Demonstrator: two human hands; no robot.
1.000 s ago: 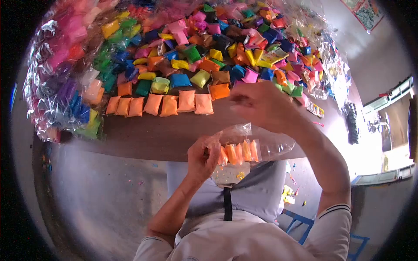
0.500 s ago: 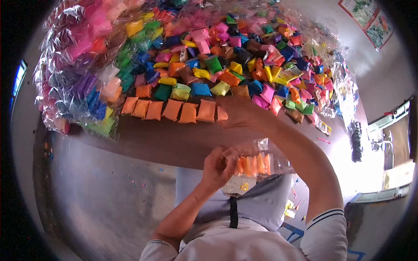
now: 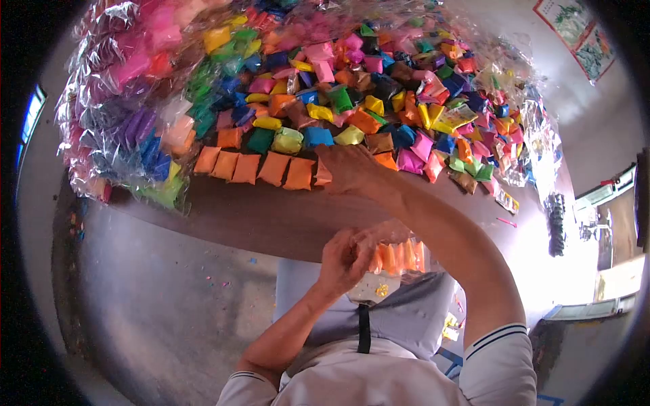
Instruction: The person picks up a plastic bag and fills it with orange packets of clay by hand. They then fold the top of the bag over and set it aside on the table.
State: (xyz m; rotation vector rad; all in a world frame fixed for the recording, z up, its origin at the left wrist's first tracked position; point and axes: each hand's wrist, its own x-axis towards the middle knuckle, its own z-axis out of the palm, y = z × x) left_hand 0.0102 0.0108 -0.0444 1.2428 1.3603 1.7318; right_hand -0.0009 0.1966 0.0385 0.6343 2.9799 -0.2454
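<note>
My left hand [image 3: 347,257] is closed on the gathered end of a clear plastic bag in front of my lap. Inside that bag, several orange packets [image 3: 401,257] lie side by side. Over the table's near part, my right hand [image 3: 349,169] rests on the right end of a row of orange packets [image 3: 275,168]. Part of one orange packet sticks out from under its fingertips; the palm side is hidden, so its grip cannot be made out.
A large heap of small coloured packets [image 3: 342,99] covers the back of the dark table [image 3: 257,216]. Clear bags of coloured packets [image 3: 112,101] are piled at the left. A black coiled object [image 3: 556,223] lies at the right edge.
My right hand has moved left along the row and now covers the place of another orange packet. My left hand still holds the bag, nearly in the same place.
</note>
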